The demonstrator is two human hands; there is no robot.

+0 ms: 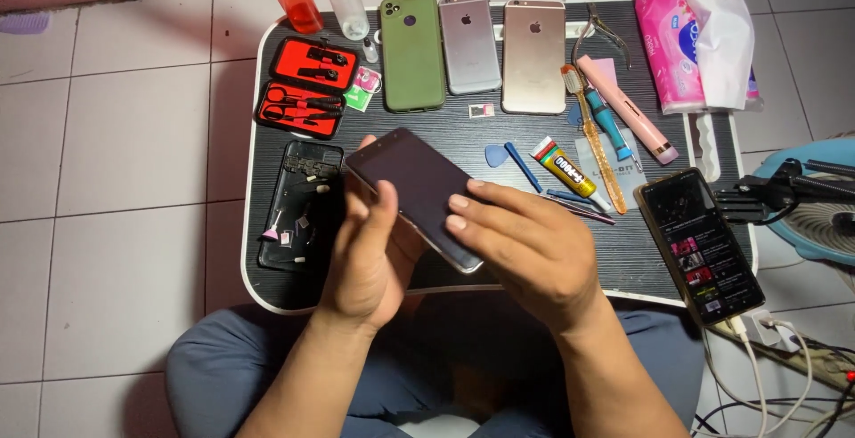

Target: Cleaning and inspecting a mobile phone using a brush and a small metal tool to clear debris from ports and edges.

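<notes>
While gripped, glossy black slab phone [419, 190] tilts.

Three phones [469, 51] lie face down beside a red tool case [307, 86] and pink tissue pack [690, 42].

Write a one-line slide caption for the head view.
Both hands hold a dark phone above a cluttered tray.

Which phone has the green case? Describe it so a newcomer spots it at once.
Start at the black lap table and look along its far edge, where three phones lie face down in a row. The green-cased phone is the leftmost, beside the silver phone and the gold phone. Only it is matte olive, not bare metal.
</notes>
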